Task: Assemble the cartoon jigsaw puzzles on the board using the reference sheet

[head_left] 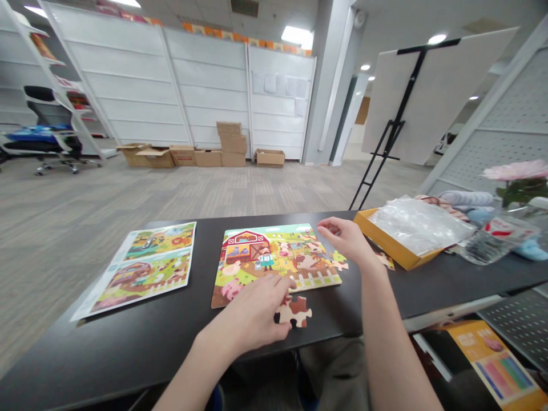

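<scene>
A farm-scene jigsaw puzzle lies on the black table, with a red barn, a farmer and animals on it. My left hand is at its front edge, thumb and fingers around a brown-and-cream puzzle piece; part of that piece is hidden under the hand. Over the right edge of the puzzle hovers my right hand, its fingers slightly apart and nothing visible between them. Loose pieces lie beside the board, below the right wrist. A printed sheet to the left shows the same farm picture.
At the right stands a yellow box holding clear plastic wrap, with more pieces by its near side. Beyond it are a clear plastic bag and a pink flower. Cardboard boxes line the far shelving.
</scene>
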### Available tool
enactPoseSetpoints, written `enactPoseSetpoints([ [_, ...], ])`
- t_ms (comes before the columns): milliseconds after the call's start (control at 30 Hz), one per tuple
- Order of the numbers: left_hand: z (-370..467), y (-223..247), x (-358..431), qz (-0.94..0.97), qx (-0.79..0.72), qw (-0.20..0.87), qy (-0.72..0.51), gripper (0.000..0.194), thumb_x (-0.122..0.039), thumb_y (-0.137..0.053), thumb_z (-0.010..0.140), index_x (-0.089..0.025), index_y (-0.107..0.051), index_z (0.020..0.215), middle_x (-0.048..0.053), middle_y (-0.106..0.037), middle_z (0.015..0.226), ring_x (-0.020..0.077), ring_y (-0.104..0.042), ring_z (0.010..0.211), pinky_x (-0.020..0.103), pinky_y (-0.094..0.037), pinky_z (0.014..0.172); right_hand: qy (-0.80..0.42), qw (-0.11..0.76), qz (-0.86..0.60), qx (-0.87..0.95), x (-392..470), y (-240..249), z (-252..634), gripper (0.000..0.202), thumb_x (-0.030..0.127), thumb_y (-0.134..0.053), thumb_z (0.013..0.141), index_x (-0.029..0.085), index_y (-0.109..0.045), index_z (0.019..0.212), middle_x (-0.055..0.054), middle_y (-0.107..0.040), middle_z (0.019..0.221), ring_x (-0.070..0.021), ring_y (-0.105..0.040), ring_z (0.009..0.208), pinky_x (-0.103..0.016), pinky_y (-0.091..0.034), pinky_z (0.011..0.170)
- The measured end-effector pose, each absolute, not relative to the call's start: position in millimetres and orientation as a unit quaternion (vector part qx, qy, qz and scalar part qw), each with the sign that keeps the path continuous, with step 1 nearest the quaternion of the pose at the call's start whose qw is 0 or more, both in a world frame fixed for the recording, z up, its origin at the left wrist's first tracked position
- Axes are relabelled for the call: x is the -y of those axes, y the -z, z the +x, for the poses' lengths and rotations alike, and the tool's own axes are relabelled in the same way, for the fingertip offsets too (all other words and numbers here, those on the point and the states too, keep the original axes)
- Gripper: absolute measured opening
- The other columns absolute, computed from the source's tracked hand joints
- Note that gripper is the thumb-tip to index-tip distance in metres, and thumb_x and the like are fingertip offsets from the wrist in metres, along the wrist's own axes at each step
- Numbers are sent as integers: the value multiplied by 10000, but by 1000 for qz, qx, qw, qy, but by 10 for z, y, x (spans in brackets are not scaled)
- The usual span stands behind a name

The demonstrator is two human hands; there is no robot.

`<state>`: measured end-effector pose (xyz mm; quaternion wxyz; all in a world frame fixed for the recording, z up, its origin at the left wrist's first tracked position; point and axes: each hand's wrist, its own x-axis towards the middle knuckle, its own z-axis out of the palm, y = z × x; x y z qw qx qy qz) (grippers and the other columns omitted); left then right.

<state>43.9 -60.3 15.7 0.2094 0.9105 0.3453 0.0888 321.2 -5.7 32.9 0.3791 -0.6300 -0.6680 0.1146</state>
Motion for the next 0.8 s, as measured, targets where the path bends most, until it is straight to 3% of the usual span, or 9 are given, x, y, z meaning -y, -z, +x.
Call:
enactPoseSetpoints([
  [200, 406, -113, 372, 901, -372, 175, -140, 506, -236, -612, 812, -233, -497, 1305, 86, -631, 1281, 280, -645, 1125, 386, -526, 921, -377, 284, -519, 713, 86, -309, 3075, 327, 479, -665, 854, 169, -719, 941, -51, -742, 894, -190, -668, 806, -296, -521, 726],
  [367, 516, -89, 239, 895, -373, 143, -198, 459, -198, -561, 851, -221, -490, 1304, 91, -619, 1281, 269, -616, 1180, 382, -528, 939, -511, 231, -486, 670, 101, -306, 2886, 475, 468, -789, 746, 180, -603, 1076, -26, -730, 829, -156, -662, 712, -263, -513, 648],
  [500, 611, -74, 184, 885, -386, 135, -223, 379, -220, -551, 883, -204, -513, 1260, 94, -619, 1261, 253, -619, 1148, 376, -521, 959, -524, 254, -476, 658, 38, -264, 2833, 477, 432, -818, 702, 209, -550, 1027, 6, -713, 771, -154, -666, 677, -235, -482, 581],
  [700, 535, 45, 55, 889, -407, 85, -193, 473, -339, -625, 891, -162, -517, 1316, 138, -569, 1369, 299, -499, 1316, 437, -411, 1116, -379, 425, -560, 602, -147, -83, 3083, 328, 419, -760, 754, 202, -565, 905, -56, -758, 812, -197, -708, 751, -262, -511, 607],
  [800, 488, 75, 15, 893, -420, 79, -144, 352, -324, -604, 912, -143, -597, 1213, 148, -594, 1334, 304, -501, 1307, 431, -399, 1120, -358, 409, -594, 593, -209, 26, 3173, 276, 385, -743, 772, 198, -594, 910, -79, -780, 847, -211, -723, 785, -279, -530, 637],
])
